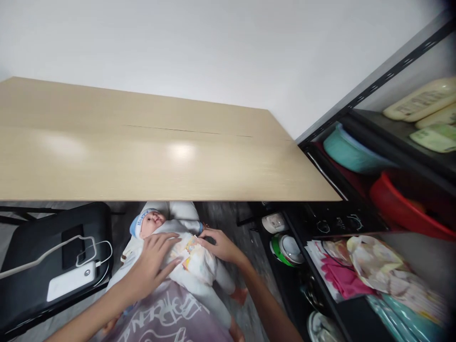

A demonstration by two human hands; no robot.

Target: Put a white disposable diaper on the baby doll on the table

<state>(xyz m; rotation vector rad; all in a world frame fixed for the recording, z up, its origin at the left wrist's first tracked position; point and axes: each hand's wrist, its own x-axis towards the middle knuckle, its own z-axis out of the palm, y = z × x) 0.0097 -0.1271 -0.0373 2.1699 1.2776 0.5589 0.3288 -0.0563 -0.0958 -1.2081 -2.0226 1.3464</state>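
Note:
A baby doll (171,226) in light clothing lies on its back across my lap, its head to the left in a blue and white cap (139,223). Round its middle is a white diaper (204,261) with a yellow and orange printed band. My left hand (155,256) rests on the doll's front, fingers spread and touching the diaper's near edge. At the diaper's far right side, my right hand (223,244) has thumb and forefinger closed on its upper edge; the fingertips are small and partly hidden.
A wooden tabletop (160,161) stands just beyond my lap. On the left, a black stool (28,251) bears a white power bank (71,281) with cables. Right of me, a black shelf holds a teal basin (351,152), a red basin (402,204) and folded cloths (345,275).

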